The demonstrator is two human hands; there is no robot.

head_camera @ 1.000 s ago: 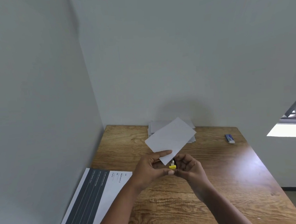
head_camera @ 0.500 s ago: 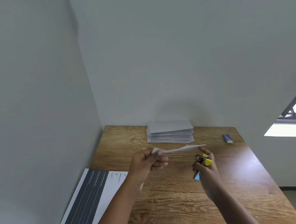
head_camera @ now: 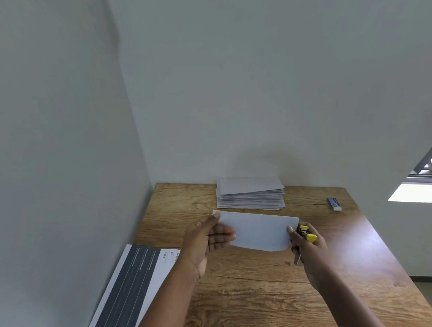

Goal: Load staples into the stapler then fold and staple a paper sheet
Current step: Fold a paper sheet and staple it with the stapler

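A folded white paper sheet (head_camera: 260, 232) hangs flat above the wooden table (head_camera: 254, 294), face toward me. My left hand (head_camera: 206, 240) pinches its left end between thumb and fingers. My right hand (head_camera: 308, 246) is closed around a small yellow stapler (head_camera: 306, 233), whose tip sits at the sheet's right edge, with my thumb touching that edge. Most of the stapler is hidden inside my fist.
A stack of folded white sheets (head_camera: 250, 195) lies at the table's back edge by the wall. A small blue and white staple box (head_camera: 334, 204) lies at the back right. A printed page with a dark panel (head_camera: 131, 290) overhangs the front left corner.
The sheet has gone from tilted upright, through edge-on, to flat and facing me. My right hand drew away to the right with the stapler, then came back to the sheet's right edge.
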